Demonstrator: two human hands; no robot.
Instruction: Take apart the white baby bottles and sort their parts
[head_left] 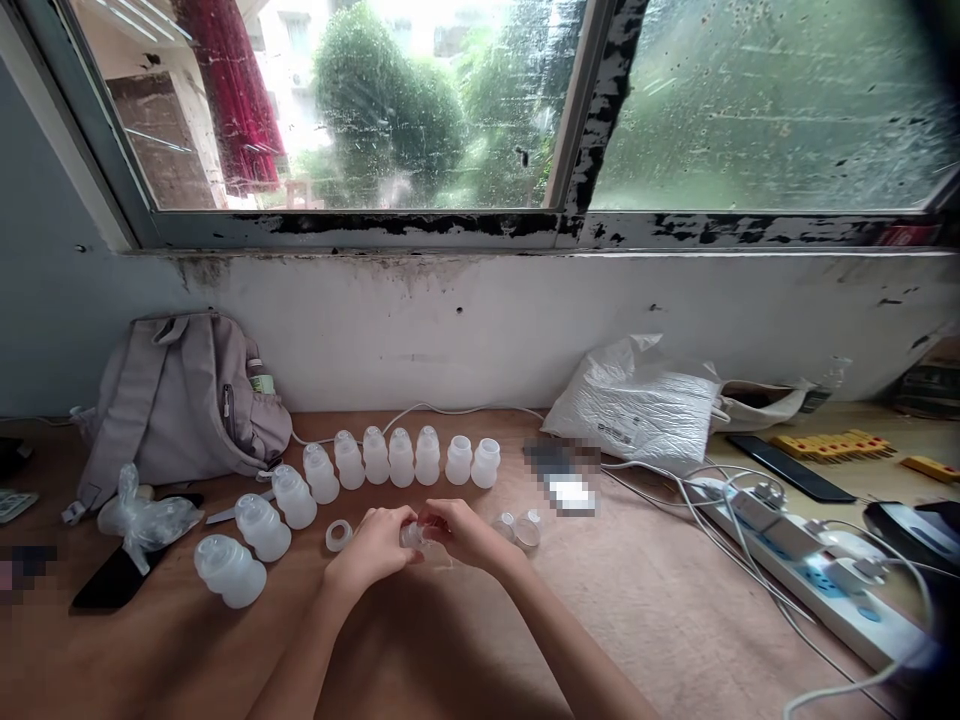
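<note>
Hands meeting at centre: left hand (373,545) and right hand (463,532) share a closed grip on small clear bottle (415,537) between them, above tabletop (675,620).

Grey backpack (180,400) at left of the frame, white plastic bag (637,405) right of centre, power strip (810,570) lower right, black phone (787,467) beside it
</note>
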